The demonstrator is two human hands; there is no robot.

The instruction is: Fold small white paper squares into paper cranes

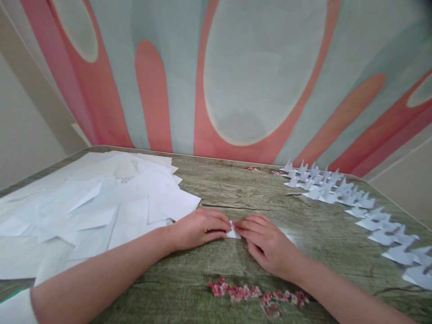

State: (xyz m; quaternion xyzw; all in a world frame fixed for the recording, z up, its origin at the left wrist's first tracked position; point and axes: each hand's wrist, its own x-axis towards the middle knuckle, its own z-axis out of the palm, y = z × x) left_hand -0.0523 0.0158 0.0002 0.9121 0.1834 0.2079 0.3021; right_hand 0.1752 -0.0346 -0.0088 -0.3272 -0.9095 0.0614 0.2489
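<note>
A small folded piece of white paper (233, 231) lies on the wooden table between my two hands. My left hand (202, 228) has its fingers pressed together on the paper's left side, thumb nearest me. From the right, the fingertips of my right hand (261, 240) pinch the upper edge of the same paper. Much of the paper is hidden under the fingers, so its full folded shape cannot be made out.
Loose white paper sheets (131, 202) are heaped over the table's left side. Rows of folded white paper figures (351, 198) stand along the right edge. Pink flower prints (239, 291) decorate the wood-grain table (168, 292). A red-and-grey patterned wall covering (263, 72) rises behind.
</note>
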